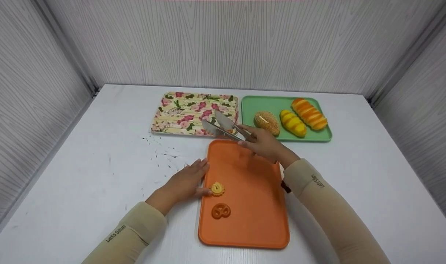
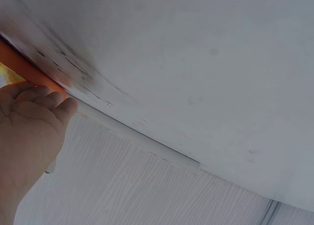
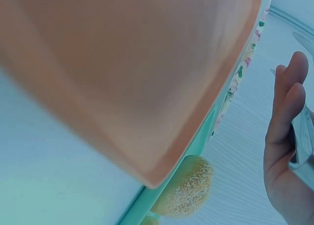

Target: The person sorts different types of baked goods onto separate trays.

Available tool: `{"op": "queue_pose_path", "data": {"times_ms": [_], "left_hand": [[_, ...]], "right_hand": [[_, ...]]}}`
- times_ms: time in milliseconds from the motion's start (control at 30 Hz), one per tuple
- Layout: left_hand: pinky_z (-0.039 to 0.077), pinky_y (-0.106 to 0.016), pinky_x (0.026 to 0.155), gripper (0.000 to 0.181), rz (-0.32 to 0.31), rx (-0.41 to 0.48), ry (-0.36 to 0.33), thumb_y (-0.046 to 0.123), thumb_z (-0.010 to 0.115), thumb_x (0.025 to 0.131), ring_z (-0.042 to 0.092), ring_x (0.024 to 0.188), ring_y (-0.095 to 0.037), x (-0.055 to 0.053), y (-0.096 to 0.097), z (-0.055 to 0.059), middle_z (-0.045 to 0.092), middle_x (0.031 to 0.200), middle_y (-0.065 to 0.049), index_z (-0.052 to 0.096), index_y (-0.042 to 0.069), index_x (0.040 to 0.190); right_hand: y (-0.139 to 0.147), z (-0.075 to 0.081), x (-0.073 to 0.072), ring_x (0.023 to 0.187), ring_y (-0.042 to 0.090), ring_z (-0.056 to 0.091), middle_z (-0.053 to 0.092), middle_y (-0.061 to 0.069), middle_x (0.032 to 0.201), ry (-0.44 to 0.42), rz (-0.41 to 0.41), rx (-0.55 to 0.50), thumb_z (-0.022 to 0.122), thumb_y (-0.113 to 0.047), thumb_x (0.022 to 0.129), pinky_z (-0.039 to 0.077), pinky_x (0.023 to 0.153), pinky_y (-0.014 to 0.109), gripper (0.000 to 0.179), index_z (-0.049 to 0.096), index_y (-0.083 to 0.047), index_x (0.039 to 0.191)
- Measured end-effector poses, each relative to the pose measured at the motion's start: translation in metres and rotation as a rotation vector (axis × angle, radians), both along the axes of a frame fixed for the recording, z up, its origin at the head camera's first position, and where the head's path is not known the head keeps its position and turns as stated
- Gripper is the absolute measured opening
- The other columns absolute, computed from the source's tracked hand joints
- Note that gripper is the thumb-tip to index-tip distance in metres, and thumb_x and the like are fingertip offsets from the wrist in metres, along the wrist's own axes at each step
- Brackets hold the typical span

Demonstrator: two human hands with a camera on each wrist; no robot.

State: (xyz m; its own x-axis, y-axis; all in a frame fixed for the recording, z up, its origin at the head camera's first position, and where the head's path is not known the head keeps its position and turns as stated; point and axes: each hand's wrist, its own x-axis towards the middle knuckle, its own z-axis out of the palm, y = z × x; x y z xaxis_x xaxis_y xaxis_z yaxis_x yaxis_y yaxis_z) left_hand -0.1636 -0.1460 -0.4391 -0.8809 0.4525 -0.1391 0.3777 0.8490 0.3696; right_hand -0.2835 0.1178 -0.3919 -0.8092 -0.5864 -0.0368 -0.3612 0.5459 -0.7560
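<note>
My right hand (image 1: 263, 143) grips metal tongs (image 1: 223, 128) above the far end of the orange tray (image 1: 252, 220). The tongs' two blades stand apart over the floral tray (image 1: 175, 110), and a small orange-yellow thing (image 1: 230, 131) shows partly hidden beneath them. My left hand (image 1: 186, 183) lies along the orange tray's left rim, fingers extended and thumb reaching over the rim. By that thumb is a round, yellow, scallop-edged cookie (image 1: 218, 189). Nearer to me on the same tray lies a brown pretzel (image 1: 221, 211). In the right wrist view, the tongs (image 3: 305, 136) run along the palm.
At the back right, a green tray (image 1: 266, 102) holds a seeded bun (image 1: 267, 123), a yellow striped bread (image 1: 293, 123) and a longer orange striped loaf (image 1: 309, 113). Dark marks streak the white table (image 1: 98, 165). Grey wood-grain walls (image 1: 223, 44) enclose the back and sides.
</note>
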Motion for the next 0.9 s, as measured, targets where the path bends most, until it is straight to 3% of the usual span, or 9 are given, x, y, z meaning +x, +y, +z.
{"op": "queue_pose_path", "data": {"times_ms": [67,167,267,400,633,733,900], "left_hand": [[0.018,-0.045,0.113,0.087,-0.003,0.002,0.005,0.05,0.061,0.087,0.014,0.143,-0.029,0.0,0.0,-0.001,0.017,0.156,-0.012,0.026,0.001,0.149],[0.018,-0.045,0.113,0.087,-0.005,-0.004,0.008,0.05,0.061,0.087,0.014,0.143,-0.029,0.0,-0.001,-0.001,0.017,0.156,-0.012,0.025,0.001,0.15],[0.018,-0.045,0.113,0.088,-0.01,-0.008,0.01,0.05,0.061,0.087,0.013,0.143,-0.029,0.0,-0.001,-0.001,0.016,0.156,-0.013,0.024,0.001,0.15],[0.019,-0.047,0.112,0.088,-0.016,-0.002,0.011,0.051,0.061,0.087,0.013,0.143,-0.029,0.0,-0.001,-0.001,0.017,0.156,-0.013,0.025,0.001,0.15],[0.02,-0.046,0.112,0.088,-0.021,-0.009,0.018,0.053,0.06,0.087,0.013,0.143,-0.028,-0.001,-0.001,-0.002,0.017,0.156,-0.012,0.026,0.001,0.15],[0.02,-0.046,0.112,0.089,-0.022,-0.016,0.021,0.054,0.06,0.087,0.014,0.143,-0.029,-0.001,0.0,-0.002,0.019,0.155,-0.015,0.026,0.001,0.149],[0.02,-0.047,0.112,0.088,-0.02,-0.016,0.019,0.055,0.059,0.087,0.015,0.142,-0.033,-0.001,0.0,-0.001,0.022,0.152,-0.022,0.03,-0.002,0.147]], "right_hand": [[0.003,0.0,0.004,0.07,0.034,0.066,0.061,0.019,0.119,-0.019,0.021,-0.02,0.061,-0.041,0.091,0.054,0.07,0.042,0.066,0.035,-0.024,0.149],[0.008,0.0,0.01,0.072,0.034,0.065,0.055,0.014,0.132,-0.033,0.06,-0.044,0.061,-0.042,0.091,0.055,0.066,0.046,0.065,0.036,-0.024,0.148],[0.011,-0.001,0.015,0.07,0.035,0.063,0.059,0.012,0.124,-0.042,0.1,-0.047,0.06,-0.041,0.092,0.054,0.067,0.047,0.062,0.037,-0.026,0.148],[0.014,-0.002,0.023,0.068,0.036,0.063,0.057,0.01,0.127,-0.067,0.127,-0.043,0.061,-0.041,0.091,0.053,0.068,0.047,0.062,0.038,-0.029,0.147],[0.022,-0.005,0.033,0.062,0.034,0.063,0.066,0.014,0.095,-0.079,0.196,-0.045,0.063,-0.035,0.091,0.054,0.06,0.048,0.059,0.04,-0.032,0.145],[0.026,-0.007,0.037,0.062,0.032,0.062,0.065,0.006,0.104,-0.062,0.223,-0.036,0.064,-0.034,0.091,0.053,0.059,0.047,0.058,0.041,-0.034,0.145],[0.035,-0.009,0.044,0.062,0.033,0.063,0.068,0.009,0.091,-0.105,0.236,-0.001,0.065,-0.04,0.089,0.054,0.059,0.047,0.059,0.043,-0.029,0.144]]}}
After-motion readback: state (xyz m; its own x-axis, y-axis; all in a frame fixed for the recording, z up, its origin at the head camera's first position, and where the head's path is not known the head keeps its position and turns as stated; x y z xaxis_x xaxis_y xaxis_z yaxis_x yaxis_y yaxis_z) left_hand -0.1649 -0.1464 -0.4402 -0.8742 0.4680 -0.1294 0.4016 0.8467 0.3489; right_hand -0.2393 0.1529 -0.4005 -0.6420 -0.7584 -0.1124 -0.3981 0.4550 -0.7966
